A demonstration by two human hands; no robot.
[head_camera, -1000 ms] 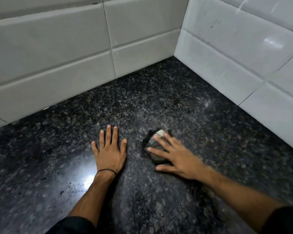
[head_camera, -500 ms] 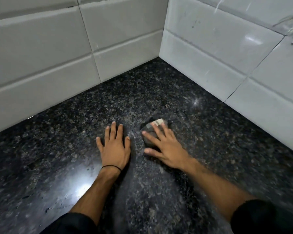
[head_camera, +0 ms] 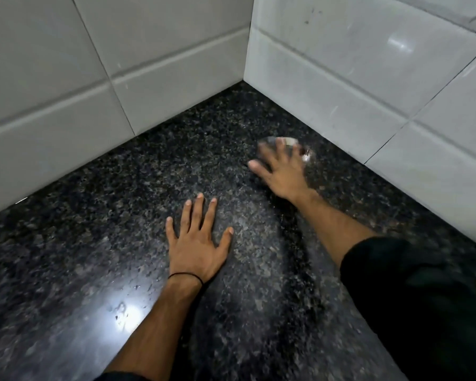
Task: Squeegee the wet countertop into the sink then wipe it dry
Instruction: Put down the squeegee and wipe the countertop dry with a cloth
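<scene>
Looking down at a dark speckled granite countertop (head_camera: 99,270) that fills most of the view, boxed in by white tiled walls (head_camera: 52,78) meeting in a corner up top. You can see a bright light glare on the stone near the bottom left with a few little water specks around it, so that patch looks damp.

Both arms come in from the bottom, dark sleeves (head_camera: 423,312) pushed up past the forearms. Left hand (head_camera: 197,247) is planted flat on the counter, palm down, fingers spread wide and pointing toward the corner, gripping nothing at all. It's got a thin black band (head_camera: 186,276) around the wrist.

Right hand (head_camera: 282,167) is stretched out further, close to the right-hand wall, palm down with fingers splayed over a small grey cloth (head_camera: 270,143). So it's pressing the cloth onto the stone rather than clenching it. Most of the cloth is hidden under the hand and that whole bit is motion-blurred, only a pale edge pokes out past the fingertips. A small shiny fleck sits by the outer fingers, too smeared to tell what it is.
</scene>
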